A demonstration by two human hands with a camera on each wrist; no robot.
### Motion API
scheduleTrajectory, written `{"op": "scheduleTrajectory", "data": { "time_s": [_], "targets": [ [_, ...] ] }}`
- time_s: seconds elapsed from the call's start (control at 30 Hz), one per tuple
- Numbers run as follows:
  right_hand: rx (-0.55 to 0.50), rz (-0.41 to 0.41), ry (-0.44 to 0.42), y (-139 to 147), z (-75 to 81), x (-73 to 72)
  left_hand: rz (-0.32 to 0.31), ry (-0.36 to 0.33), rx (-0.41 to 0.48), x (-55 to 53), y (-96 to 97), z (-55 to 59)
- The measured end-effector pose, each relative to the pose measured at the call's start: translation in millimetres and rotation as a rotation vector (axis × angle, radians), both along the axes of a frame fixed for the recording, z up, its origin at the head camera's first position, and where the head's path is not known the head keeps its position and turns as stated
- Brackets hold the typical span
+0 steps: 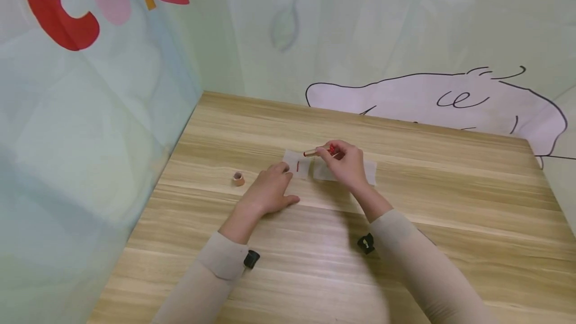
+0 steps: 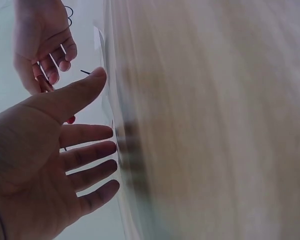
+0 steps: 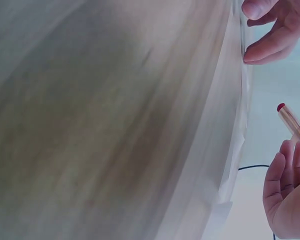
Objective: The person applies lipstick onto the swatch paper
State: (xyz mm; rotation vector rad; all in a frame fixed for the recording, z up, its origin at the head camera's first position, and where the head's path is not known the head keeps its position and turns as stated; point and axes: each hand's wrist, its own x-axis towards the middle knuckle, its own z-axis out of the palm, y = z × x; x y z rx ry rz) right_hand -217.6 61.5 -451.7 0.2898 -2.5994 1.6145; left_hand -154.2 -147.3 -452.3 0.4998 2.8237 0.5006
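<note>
My right hand (image 1: 348, 166) grips a lipstick (image 1: 310, 153), its gold tube tilted so the red tip points left, above the paper. In the right wrist view the lipstick's red tip (image 3: 281, 107) stands apart from the tabletop. A white tissue sheet (image 1: 292, 157) bears one short red stroke (image 1: 297, 166). My left hand (image 1: 270, 189) rests its fingertips at that sheet's left edge, fingers extended and thumb spread away. Under my right hand lies a second white sheet (image 1: 370, 172), partly covered by the hand.
A small rose-gold cap (image 1: 238, 179) stands on the wooden table (image 1: 450, 204) left of my left hand. Black wrist devices (image 1: 251, 259) show at both sleeves. A printed cloth wall (image 1: 252, 39) rises along the table's back and left edges.
</note>
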Motion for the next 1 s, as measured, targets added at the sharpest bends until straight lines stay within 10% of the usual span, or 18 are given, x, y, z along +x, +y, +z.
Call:
{"op": "scheduleTrajectory", "data": {
  "time_s": [1.0],
  "targets": [
    [-0.053,-0.038,-0.015,31.6,8.5,-1.1,-0.118,0.147,0.014,-4.1,27.7,9.1]
  ]
}}
